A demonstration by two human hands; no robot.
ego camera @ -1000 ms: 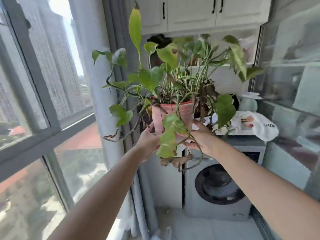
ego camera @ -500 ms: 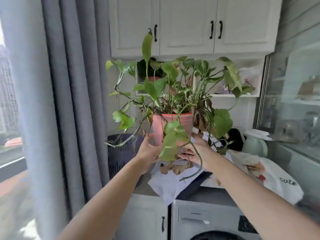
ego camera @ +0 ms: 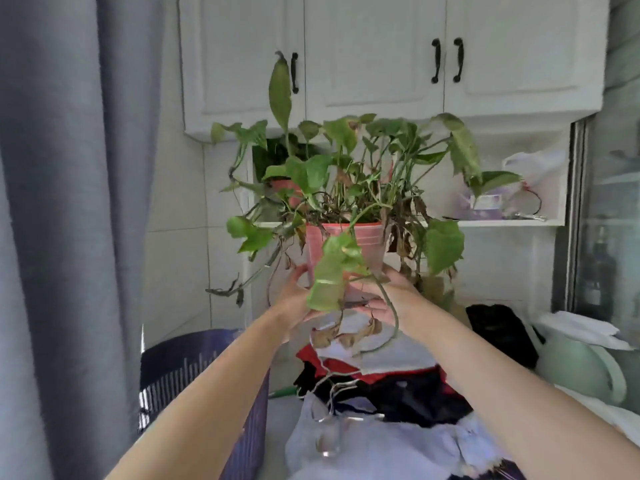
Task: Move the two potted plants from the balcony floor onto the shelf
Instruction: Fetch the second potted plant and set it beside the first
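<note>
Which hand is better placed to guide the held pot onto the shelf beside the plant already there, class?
Right, probably. The other plant fills the shelf's left end, so the free space lies on the right hand's side of the pot. The left hand just steadies.

Two potted plants, two hands, three cabinet doors, one basket

White shelf under cabinets, 1 potted plant at left, plastic bag at right
</note>
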